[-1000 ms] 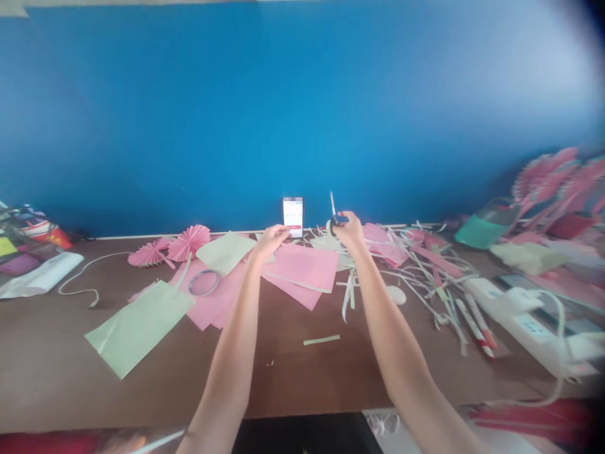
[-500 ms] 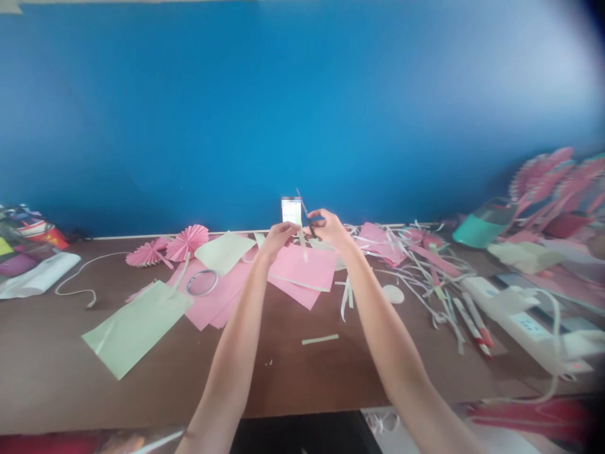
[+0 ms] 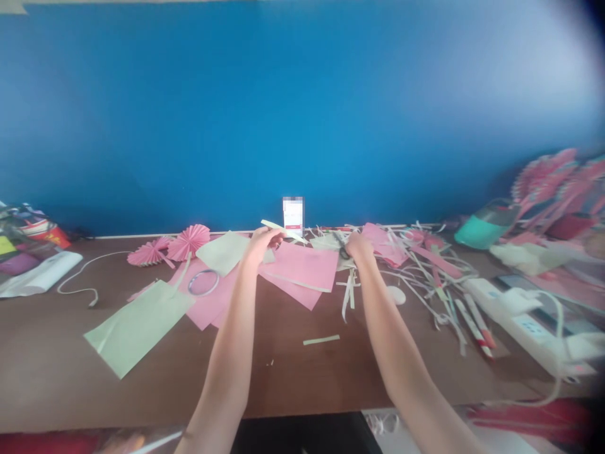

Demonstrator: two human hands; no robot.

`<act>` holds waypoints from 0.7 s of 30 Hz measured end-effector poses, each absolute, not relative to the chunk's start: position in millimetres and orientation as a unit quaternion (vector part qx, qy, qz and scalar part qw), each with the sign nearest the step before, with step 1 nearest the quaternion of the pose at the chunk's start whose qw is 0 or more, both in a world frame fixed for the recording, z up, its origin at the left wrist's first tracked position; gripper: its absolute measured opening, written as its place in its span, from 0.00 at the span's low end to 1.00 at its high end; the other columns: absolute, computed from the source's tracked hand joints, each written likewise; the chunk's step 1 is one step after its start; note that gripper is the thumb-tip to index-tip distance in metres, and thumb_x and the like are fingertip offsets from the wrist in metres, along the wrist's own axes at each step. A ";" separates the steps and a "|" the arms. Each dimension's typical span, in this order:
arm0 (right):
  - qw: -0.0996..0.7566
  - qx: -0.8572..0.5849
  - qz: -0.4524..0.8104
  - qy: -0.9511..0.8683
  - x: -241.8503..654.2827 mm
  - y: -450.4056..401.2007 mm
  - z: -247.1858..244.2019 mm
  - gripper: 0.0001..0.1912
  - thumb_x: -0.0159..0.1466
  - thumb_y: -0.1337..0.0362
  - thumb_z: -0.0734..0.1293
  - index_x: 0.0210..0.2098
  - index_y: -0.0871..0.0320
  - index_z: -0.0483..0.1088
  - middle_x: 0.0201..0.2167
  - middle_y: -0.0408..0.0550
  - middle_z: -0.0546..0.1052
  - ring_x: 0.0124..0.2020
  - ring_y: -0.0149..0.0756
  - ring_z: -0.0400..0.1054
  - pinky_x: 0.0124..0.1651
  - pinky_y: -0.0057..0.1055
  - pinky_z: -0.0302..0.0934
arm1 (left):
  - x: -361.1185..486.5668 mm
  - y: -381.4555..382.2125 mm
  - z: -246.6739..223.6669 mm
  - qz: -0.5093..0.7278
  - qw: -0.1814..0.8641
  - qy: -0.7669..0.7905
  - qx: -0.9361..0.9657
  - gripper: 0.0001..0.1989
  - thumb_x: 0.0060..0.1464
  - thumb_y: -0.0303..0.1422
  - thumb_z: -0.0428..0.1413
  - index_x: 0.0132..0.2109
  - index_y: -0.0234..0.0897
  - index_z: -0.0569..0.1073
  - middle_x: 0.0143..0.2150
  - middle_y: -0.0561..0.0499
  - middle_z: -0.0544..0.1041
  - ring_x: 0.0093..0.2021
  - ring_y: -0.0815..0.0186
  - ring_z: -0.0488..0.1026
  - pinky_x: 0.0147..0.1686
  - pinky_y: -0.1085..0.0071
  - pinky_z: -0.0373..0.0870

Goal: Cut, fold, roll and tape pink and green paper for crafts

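My left hand (image 3: 263,243) is raised over the back of the table, fingers closed on a narrow pale green paper strip (image 3: 295,236). The strip sticks out on both sides of the fingers. Further right, my right hand (image 3: 358,244) is low over the paper scraps, closed around the scissors (image 3: 342,244), whose blades point away from me. Its fingers are partly hidden. Between the two hands lie pink paper sheets (image 3: 307,261). Behind them a lit phone (image 3: 293,215) stands upright against the blue wall.
On the left are a green sheet (image 3: 137,328), a tape roll (image 3: 203,282) and pink folded fans (image 3: 189,243). Tangled paper strips (image 3: 425,277), pens (image 3: 474,328) and a white power strip (image 3: 524,321) lie to the right. A short green strip (image 3: 321,340) rests near the front.
My right hand has moved right and down with the scissors, away from the strip. My left hand has shifted slightly left and turned the strip from hanging to nearly level, uncovering the phone.
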State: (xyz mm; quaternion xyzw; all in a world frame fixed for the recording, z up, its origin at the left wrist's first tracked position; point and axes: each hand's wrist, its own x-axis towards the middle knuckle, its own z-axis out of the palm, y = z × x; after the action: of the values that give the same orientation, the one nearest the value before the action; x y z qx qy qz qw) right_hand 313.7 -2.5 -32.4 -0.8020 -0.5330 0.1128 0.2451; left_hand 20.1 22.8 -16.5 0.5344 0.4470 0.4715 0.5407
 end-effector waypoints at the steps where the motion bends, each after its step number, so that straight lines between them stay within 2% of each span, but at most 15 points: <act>1: 0.247 -0.801 0.114 -0.533 311.1 -2.7 -29.8 0.08 0.55 0.72 0.68 0.36 0.67 0.74 0.36 0.71 0.76 0.44 0.60 0.72 0.43 0.46 0.62 | 20.7 22.5 -17.2 0.461 0.551 0.442 0.537 0.16 0.48 0.41 0.62 0.39 0.32 0.77 0.41 0.40 0.81 0.35 0.66 0.76 0.33 0.72 0.71; 3: 0.256 -0.787 0.119 -0.548 301.6 -3.5 -22.3 0.09 0.60 0.68 0.65 0.38 0.66 0.74 0.40 0.69 0.77 0.44 0.56 0.72 0.44 0.44 0.62 | 22.7 21.7 -18.1 0.440 0.570 0.437 0.539 0.18 0.48 0.42 0.63 0.41 0.32 0.76 0.42 0.40 0.81 0.36 0.65 0.77 0.35 0.70 0.72; 7: 0.306 -0.681 0.179 -0.641 264.9 -6.8 -8.8 0.18 0.68 0.54 0.58 0.41 0.56 0.75 0.39 0.50 0.79 0.38 0.37 0.73 0.40 0.29 0.62 | 29.9 19.9 -20.0 0.405 0.598 0.427 0.544 0.19 0.48 0.42 0.64 0.43 0.33 0.76 0.43 0.40 0.81 0.39 0.63 0.78 0.38 0.70 0.72; 10: 0.404 -0.526 0.293 -0.689 236.1 -8.7 -8.0 0.16 0.65 0.55 0.61 0.42 0.59 0.73 0.39 0.50 0.79 0.38 0.35 0.72 0.39 0.27 0.61 | 37.1 19.1 -22.5 0.388 0.604 0.421 0.554 0.19 0.48 0.41 0.64 0.44 0.35 0.76 0.43 0.41 0.81 0.38 0.64 0.78 0.36 0.71 0.70; 13: 0.398 -0.511 0.295 -0.703 225.6 -6.8 -14.2 0.11 0.61 0.60 0.64 0.35 0.60 0.73 0.29 0.46 0.77 0.31 0.33 0.69 0.34 0.27 0.59 | 43.2 19.4 -26.6 0.367 0.589 0.426 0.581 0.21 0.48 0.43 0.64 0.46 0.36 0.75 0.45 0.41 0.80 0.41 0.63 0.78 0.35 0.72 0.68; 17: 0.355 -0.581 0.246 -0.690 243.6 0.7 -26.7 0.11 0.60 0.62 0.61 0.25 0.59 0.70 0.24 0.44 0.73 0.27 0.32 0.65 0.32 0.27 0.55 | 44.8 24.2 -38.2 0.353 0.444 0.517 0.641 0.19 0.49 0.45 0.61 0.44 0.36 0.74 0.42 0.42 0.80 0.39 0.61 0.78 0.36 0.69 0.68; 21: 0.320 -0.626 0.251 -0.665 267.7 8.3 -40.4 0.08 0.59 0.65 0.61 0.25 0.59 0.68 0.24 0.45 0.72 0.27 0.33 0.64 0.31 0.28 0.55 | 38.6 32.4 -56.9 0.351 0.321 0.608 0.636 0.21 0.40 0.40 0.67 0.39 0.35 0.71 0.45 0.38 0.77 0.46 0.53 0.74 0.42 0.63 0.66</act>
State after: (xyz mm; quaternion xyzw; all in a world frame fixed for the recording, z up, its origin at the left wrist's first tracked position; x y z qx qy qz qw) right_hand 267.7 8.3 -40.4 -0.6264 -0.6651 0.2514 0.3196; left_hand 38.6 32.4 -56.9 0.6359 0.6081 0.3510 0.3206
